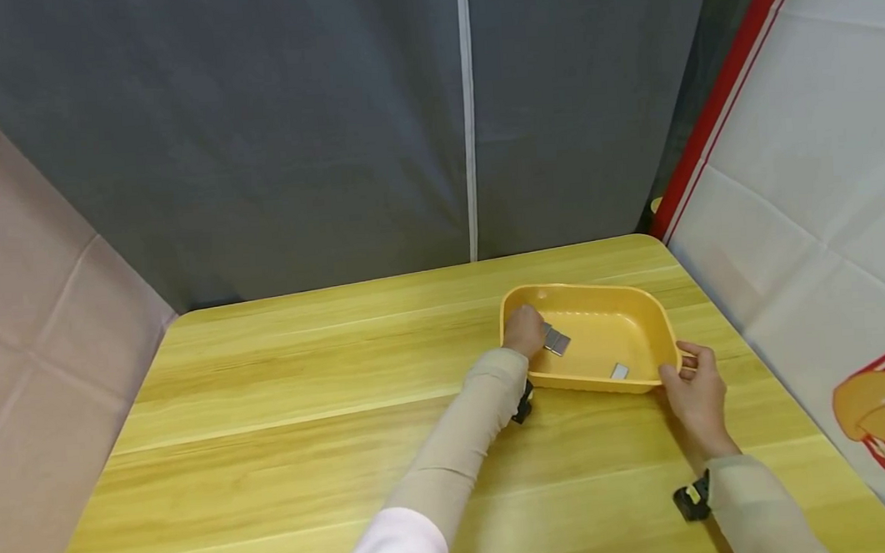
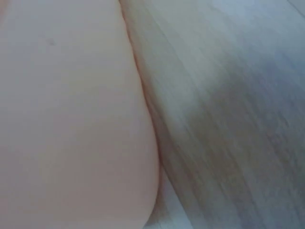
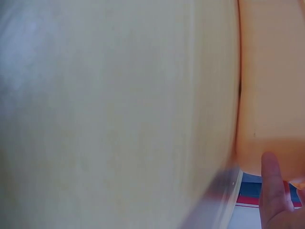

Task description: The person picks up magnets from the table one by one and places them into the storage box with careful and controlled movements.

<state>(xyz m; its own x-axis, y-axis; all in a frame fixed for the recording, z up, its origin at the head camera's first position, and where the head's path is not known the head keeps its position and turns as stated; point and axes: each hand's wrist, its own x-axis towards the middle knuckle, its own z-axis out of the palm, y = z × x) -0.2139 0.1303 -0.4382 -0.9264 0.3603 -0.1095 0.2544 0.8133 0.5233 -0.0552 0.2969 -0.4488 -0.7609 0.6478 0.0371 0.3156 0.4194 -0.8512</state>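
A shallow yellow plastic tray [image 1: 598, 378] sits toward the right side of the wooden table. My left hand [image 1: 525, 332] reaches over its left end, next to some small flat grey rectangular pieces [image 1: 556, 340]; its fingertips are hidden, so what they hold cannot be made out. Another small light-grey piece [image 1: 620, 371] lies near the tray's front wall. At the front right corner my right hand [image 1: 696, 393] grips the tray, thumb on the near side and fingers around the right end. In the right wrist view, a digit of the right hand [image 3: 279, 205] presses the tray wall [image 3: 274, 86].
The wooden table [image 1: 285, 427] stretches left and in front of the tray. A dark grey curtain [image 1: 293, 142] hangs behind it. A pinkish cloth [image 1: 29, 273] borders the left, and a white printed sheet with red trim [image 1: 812, 165] the right. Each wrist carries a small black device [image 1: 692, 501].
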